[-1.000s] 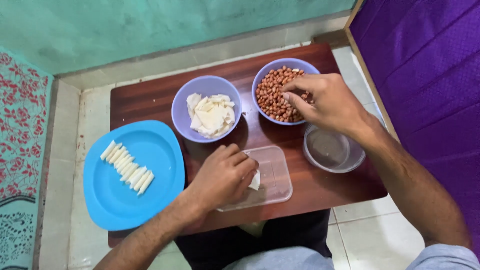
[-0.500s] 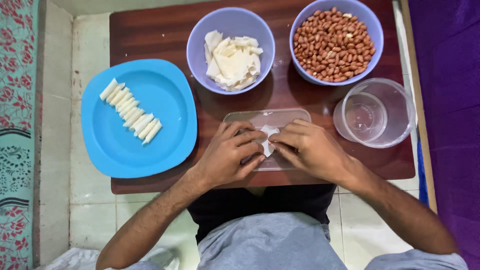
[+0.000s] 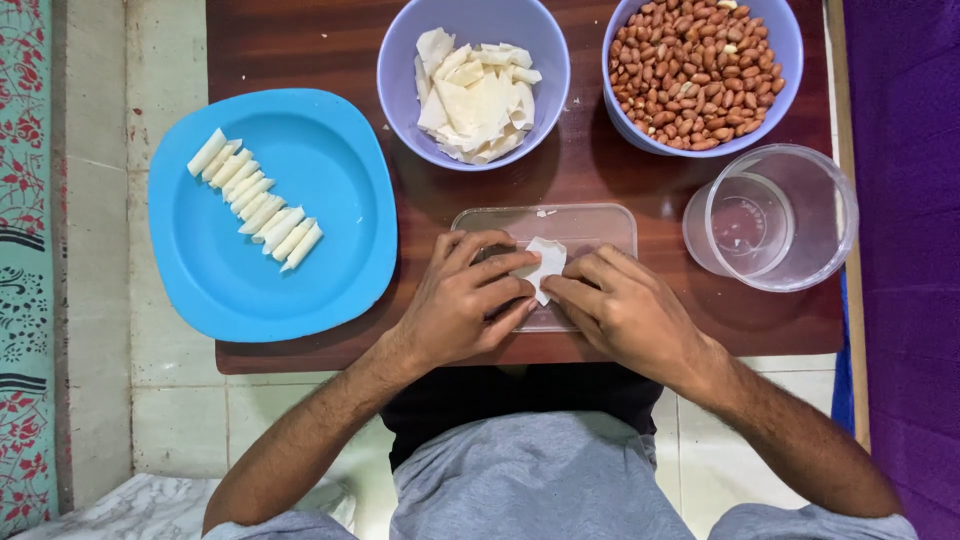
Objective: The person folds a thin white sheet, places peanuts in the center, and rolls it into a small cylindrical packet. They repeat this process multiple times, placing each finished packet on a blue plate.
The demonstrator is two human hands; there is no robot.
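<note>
My left hand [image 3: 462, 300] and my right hand [image 3: 625, 310] meet over a clear plastic lid [image 3: 590, 224] lying flat on the low brown table [image 3: 300, 50]. Between the fingertips of both hands is a small white wrapper piece [image 3: 545, 263], pinched and partly folded. Behind the lid stand a lilac bowl of white wrapper pieces [image 3: 474, 85] and a lilac bowl of peanuts [image 3: 698, 70]. On the left, a blue plate [image 3: 300, 260] carries a row of several rolled white sticks [image 3: 254, 199].
A clear empty plastic container [image 3: 775, 216] stands at the right of the table. Purple cloth [image 3: 900, 250] runs along the right edge, a patterned red and teal mat [image 3: 25, 250] along the left. Tiled floor surrounds the table; my grey-clad legs are below.
My right hand left the peanut bowl and came down to the lid to join my left hand on the white piece. The camera tilted down and closer.
</note>
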